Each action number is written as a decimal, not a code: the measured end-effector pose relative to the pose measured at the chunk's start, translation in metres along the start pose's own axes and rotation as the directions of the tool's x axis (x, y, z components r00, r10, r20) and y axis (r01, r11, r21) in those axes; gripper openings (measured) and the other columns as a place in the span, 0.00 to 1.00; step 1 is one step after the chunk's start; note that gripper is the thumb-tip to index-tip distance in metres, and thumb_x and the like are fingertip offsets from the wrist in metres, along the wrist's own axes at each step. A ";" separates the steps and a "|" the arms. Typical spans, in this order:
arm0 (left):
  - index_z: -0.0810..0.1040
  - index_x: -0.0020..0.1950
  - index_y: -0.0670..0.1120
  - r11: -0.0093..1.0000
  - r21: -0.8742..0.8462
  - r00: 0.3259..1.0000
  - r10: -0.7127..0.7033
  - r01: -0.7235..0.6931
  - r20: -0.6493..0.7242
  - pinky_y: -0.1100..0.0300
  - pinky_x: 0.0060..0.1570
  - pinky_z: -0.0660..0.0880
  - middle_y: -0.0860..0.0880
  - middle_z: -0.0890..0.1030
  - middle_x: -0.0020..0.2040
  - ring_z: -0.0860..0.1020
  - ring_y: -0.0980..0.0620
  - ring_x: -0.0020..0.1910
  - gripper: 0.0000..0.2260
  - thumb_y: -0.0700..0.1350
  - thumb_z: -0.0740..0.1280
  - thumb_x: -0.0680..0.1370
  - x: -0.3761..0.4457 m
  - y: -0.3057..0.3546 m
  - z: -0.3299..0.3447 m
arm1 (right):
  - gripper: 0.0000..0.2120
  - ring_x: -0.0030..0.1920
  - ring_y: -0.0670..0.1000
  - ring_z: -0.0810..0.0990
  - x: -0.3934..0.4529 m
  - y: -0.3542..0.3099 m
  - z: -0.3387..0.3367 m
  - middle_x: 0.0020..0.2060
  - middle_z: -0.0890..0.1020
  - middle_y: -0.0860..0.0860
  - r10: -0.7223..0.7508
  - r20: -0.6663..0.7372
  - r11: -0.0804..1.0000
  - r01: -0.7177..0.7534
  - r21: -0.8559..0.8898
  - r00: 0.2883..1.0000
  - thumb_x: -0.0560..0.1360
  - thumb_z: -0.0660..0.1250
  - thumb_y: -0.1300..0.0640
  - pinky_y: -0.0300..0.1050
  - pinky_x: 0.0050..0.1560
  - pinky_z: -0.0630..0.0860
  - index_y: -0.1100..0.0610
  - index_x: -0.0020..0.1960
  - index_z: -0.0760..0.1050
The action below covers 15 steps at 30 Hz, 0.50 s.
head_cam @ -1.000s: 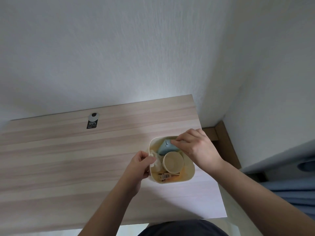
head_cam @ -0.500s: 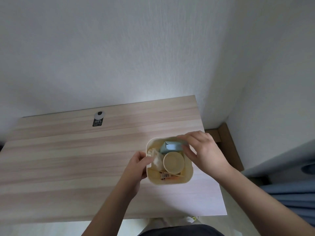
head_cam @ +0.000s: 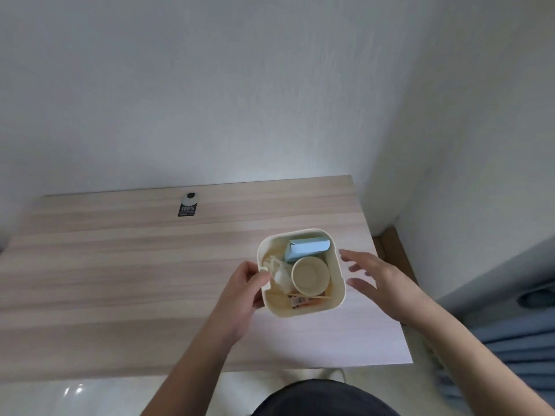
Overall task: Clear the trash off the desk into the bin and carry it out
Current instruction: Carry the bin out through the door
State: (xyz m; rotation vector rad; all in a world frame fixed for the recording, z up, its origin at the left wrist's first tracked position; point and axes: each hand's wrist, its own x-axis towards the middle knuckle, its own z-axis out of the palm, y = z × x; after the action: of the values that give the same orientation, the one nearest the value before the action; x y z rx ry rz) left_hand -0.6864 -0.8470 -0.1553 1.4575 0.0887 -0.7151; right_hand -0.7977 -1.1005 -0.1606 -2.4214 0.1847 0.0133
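Note:
A small cream bin [head_cam: 338, 283] stands on the wooden desk [head_cam: 120, 265] near its right end. Inside lie a light blue carton [head_cam: 306, 248], a paper cup [head_cam: 310, 276], crumpled white tissue [head_cam: 280, 273] and a small wrapper [head_cam: 300, 301]. My left hand [head_cam: 243, 292] grips the bin's left rim, thumb over the edge. My right hand [head_cam: 381, 283] hovers just right of the bin, fingers spread, holding nothing and not touching it.
A black label with a round tag [head_cam: 187, 204] lies near the desk's back edge. White walls stand behind and to the right. Blue fabric [head_cam: 516, 340] lies at the right, and pale floor [head_cam: 90, 394] shows below the desk's front edge.
My right hand has let go of the blue carton and pulled back to the right of the bin, opening its fingers. The carton now lies inside. My left hand keeps its hold.

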 end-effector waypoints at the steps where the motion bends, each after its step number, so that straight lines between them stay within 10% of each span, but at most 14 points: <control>1: 0.71 0.55 0.38 1.000 -0.016 1.000 -0.001 0.001 0.004 0.56 0.36 0.75 0.39 0.75 0.48 0.74 0.42 0.45 0.08 0.38 0.63 0.78 -0.005 -0.001 -0.010 | 0.32 0.58 0.37 0.73 -0.003 -0.004 0.005 0.63 0.72 0.40 -0.015 0.074 0.997 0.021 -0.077 0.997 0.75 0.67 0.48 0.44 0.58 0.75 0.34 0.71 0.54; 6: 0.71 0.54 0.40 0.987 -0.160 0.999 -0.009 0.018 0.052 0.54 0.38 0.77 0.38 0.76 0.48 0.75 0.42 0.44 0.10 0.40 0.67 0.76 -0.034 -0.011 -0.058 | 0.47 0.64 0.33 0.66 -0.018 -0.052 0.037 0.68 0.62 0.34 -0.026 0.238 0.999 0.032 -0.018 0.971 0.65 0.73 0.39 0.39 0.64 0.68 0.34 0.74 0.46; 15: 0.72 0.52 0.42 0.965 -0.239 0.987 -0.072 0.106 0.146 0.52 0.41 0.74 0.41 0.75 0.38 0.74 0.49 0.35 0.09 0.42 0.67 0.75 -0.068 -0.024 -0.102 | 0.46 0.69 0.44 0.69 -0.056 -0.112 0.077 0.70 0.70 0.42 0.035 0.134 0.933 -0.081 0.352 0.990 0.65 0.76 0.42 0.46 0.69 0.69 0.40 0.75 0.54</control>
State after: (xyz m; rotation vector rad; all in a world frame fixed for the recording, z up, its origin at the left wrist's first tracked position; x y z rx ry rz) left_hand -0.7151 -0.7255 -0.1592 1.1699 0.1340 -0.8445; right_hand -0.8343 -0.9599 -0.1428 -2.0437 0.1838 0.1472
